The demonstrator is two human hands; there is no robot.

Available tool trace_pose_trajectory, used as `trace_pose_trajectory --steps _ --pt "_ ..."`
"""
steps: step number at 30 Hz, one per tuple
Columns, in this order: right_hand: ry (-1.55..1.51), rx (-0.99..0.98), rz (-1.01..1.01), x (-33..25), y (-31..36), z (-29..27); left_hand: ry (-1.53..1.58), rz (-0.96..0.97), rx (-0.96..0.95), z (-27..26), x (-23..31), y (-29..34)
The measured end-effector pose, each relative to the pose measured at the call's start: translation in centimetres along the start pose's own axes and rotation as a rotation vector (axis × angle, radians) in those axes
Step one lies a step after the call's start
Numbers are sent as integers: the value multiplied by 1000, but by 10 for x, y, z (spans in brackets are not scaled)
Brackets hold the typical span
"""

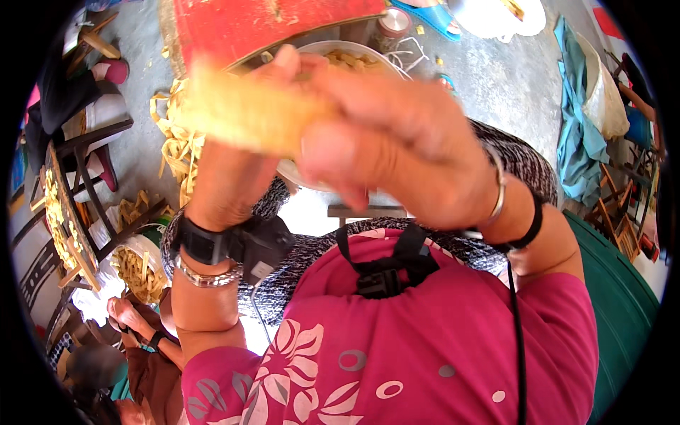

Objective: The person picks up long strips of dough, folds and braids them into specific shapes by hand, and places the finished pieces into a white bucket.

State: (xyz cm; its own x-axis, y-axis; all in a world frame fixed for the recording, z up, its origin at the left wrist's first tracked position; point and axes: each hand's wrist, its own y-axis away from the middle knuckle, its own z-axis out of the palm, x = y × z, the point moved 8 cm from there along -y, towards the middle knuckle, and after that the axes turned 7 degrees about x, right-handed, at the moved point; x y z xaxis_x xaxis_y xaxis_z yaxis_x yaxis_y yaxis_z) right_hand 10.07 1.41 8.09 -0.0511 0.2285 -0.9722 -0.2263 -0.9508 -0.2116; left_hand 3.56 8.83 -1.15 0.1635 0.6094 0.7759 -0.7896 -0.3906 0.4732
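my right hand (411,134) is closed on a pale yellow piece (248,113), thumb on the near side and fingers over the top, gripping the end toward three o'clock. the piece lies between ten and eleven o'clock from the middle of my view, raised in front of a bowl (319,47) of similar pieces at twelve. motion blur softens the piece, so i can't read its edges or ends. my left hand (237,166) is behind it, palm mostly hidden; whether those fingers grip it or merely support it, i can't tell.

to handle this well, i'd pinch firmly enough to stop it twisting but lightly enough not to crush it, since i judge it could bend or split. i'd let the left hand back the free end toward nine, keep both thumbs clear of any edge, and work above the bowl so scraps drop there.

as for pose, my right forearm comes in from between three and four o'clock, wrist bent, fingers aimed toward ten. my left forearm rises from eight, its fingertips reaching toward one. the hands cross closely, the right one nearer my eyes.
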Motion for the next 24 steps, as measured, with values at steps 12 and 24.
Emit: trace_pose_trajectory --steps 12,24 --pt "103 435 -63 10 11 -37 -162 210 34 24 29 16" --pt "-27 448 284 38 3 -24 -999 1269 106 53 78 72"
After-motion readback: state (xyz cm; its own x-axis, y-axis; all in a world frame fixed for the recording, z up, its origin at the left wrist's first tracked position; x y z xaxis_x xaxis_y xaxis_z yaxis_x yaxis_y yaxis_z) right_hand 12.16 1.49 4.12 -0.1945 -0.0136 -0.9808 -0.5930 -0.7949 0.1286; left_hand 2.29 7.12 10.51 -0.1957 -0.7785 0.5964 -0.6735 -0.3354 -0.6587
